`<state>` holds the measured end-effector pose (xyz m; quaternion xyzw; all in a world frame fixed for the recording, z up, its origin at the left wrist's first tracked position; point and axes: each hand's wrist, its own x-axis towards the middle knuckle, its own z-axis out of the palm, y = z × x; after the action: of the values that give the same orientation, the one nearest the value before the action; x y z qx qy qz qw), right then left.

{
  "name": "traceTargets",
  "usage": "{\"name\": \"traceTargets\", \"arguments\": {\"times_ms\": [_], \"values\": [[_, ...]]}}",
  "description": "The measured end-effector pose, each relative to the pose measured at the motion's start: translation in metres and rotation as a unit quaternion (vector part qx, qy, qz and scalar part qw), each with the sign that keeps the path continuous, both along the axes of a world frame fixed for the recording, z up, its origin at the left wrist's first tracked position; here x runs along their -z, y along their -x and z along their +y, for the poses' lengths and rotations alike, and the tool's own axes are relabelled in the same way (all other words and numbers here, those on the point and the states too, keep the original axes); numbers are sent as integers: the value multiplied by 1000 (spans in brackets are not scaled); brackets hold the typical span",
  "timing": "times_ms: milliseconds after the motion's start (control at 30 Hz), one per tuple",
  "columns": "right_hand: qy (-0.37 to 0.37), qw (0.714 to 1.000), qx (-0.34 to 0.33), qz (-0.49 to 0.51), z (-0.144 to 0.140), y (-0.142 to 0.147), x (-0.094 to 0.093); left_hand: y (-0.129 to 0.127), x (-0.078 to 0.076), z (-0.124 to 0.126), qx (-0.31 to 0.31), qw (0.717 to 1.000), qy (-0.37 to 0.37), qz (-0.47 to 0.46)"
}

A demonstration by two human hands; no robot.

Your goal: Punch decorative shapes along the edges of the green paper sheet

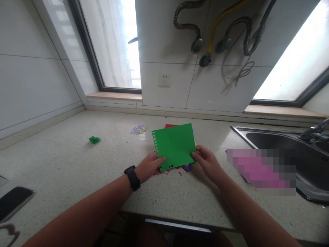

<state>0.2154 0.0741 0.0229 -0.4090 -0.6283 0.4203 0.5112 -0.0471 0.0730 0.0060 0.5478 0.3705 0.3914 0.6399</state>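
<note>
A sheet of green paper [176, 144] is held up, slightly tilted, over the countertop. Small shapes are punched along its left edge, and a few more dot its lower left edge. My left hand [153, 163] grips the lower left corner, thumb on top. At the lower right edge, my right hand [205, 158] pinches the sheet between thumb and fingers. Behind the green sheet, red paper [171, 125] shows at the top. A purple object [186, 168], mostly covered, peeks out below. Small pink scraps [180, 174] lie just in front of it.
Crumpled green paper [94, 140] lies to the left on the countertop [77, 161]. Colourful small bits [139, 129] are piled towards the back. A blurred pink patch [262, 171] sits beside the metal sink [241, 132] at right. A dark phone-like object [15, 202] rests at far left.
</note>
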Motion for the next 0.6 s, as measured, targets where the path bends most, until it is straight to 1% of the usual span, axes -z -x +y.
{"name": "traceTargets", "arguments": {"times_ms": [67, 200, 267, 333, 467, 533, 600], "values": [[-21, 999, 36, -18, 2, -3, 0, 0, 1, 1, -22, 1000, 2, -8], [-82, 986, 138, -42, 9, -15, 1, 3, 5, 6, -108, 994, 9, -31], [-96, 975, 182, -84, 11, -22, 2, 3, 6, 8, -139, 989, 13, -44], [-102, 961, 212, -146, 13, -28, 3, 4, 6, 10, -154, 986, 14, -58], [-104, 932, 239, -251, 13, -34, 4, 2, 0, 10, -180, 980, 31, -84], [-111, 919, 224, -306, 12, -35, 2, 1, -3, 9, -197, 974, 48, -97], [-130, 903, 188, -364, 9, -35, 0, 1, -5, 9, -208, 971, 55, -105]]}}
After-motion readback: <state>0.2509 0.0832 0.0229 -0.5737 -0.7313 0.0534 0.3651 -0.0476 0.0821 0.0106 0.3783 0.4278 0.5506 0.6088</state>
